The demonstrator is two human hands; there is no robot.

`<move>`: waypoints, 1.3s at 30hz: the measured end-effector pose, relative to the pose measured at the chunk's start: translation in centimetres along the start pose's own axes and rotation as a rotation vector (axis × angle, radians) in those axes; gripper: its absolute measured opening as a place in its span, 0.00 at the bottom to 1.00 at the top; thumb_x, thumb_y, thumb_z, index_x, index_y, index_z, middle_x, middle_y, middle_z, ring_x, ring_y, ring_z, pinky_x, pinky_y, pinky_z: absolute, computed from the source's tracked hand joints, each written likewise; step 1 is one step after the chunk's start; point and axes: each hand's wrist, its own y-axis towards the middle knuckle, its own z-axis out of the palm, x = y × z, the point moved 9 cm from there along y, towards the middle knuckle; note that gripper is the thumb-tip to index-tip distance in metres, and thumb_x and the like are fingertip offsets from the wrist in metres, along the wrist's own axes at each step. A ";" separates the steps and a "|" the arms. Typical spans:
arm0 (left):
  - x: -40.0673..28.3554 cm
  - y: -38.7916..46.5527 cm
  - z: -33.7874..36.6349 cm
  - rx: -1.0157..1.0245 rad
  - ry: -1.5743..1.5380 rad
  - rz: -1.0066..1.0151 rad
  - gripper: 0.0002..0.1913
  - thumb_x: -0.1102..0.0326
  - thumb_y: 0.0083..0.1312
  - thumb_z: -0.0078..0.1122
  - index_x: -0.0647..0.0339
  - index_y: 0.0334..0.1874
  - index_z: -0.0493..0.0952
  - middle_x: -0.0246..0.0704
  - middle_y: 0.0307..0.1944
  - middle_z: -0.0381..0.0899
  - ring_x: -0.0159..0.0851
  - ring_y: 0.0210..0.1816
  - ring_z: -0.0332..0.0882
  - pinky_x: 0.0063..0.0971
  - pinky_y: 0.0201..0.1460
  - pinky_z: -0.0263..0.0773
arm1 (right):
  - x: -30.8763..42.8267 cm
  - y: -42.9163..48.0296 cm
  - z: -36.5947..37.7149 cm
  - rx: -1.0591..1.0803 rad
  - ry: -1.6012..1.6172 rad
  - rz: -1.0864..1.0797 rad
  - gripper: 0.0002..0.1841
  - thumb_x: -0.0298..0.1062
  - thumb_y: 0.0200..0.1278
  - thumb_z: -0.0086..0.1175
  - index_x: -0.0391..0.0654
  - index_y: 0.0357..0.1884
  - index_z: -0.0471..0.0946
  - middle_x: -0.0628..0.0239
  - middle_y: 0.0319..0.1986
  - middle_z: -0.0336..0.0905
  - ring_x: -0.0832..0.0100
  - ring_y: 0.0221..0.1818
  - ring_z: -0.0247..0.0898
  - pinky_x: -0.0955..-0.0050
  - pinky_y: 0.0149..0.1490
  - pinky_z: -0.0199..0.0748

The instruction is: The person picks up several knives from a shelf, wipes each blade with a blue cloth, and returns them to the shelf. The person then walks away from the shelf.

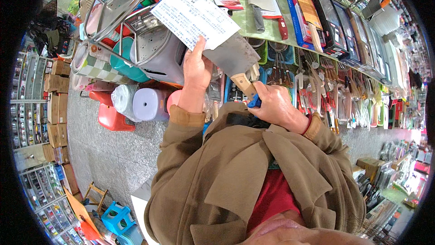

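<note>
My right hand grips the wooden handle of a cleaver, with a bit of blue material by the fingers. The broad grey blade points up and to the left. My left hand pinches a white printed card with its thumb on top. This card covers the far end of the blade; whether it is a sleeve around the steel or only lies over it I cannot tell. Beyond, on the green tabletop, lie a cleaver with a grey handle and a red-handled knife.
Boxed knives line the table's right side. Under it hang baskets of utensils. To the left stand a metal rack, a grey plastic bin, a lilac stool and a red stool on the tiled floor.
</note>
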 end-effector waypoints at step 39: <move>-5.7 3.9 -0.5 0.095 -0.067 0.268 0.24 0.49 0.79 0.35 0.64 0.55 0.74 0.45 0.64 0.74 0.49 0.64 0.73 0.46 0.66 0.70 | 0.6 -0.8 0.1 -0.009 0.075 -0.035 0.18 0.39 0.47 0.65 0.42 0.35 0.71 0.53 0.24 0.79 0.49 0.27 0.79 0.56 0.31 0.76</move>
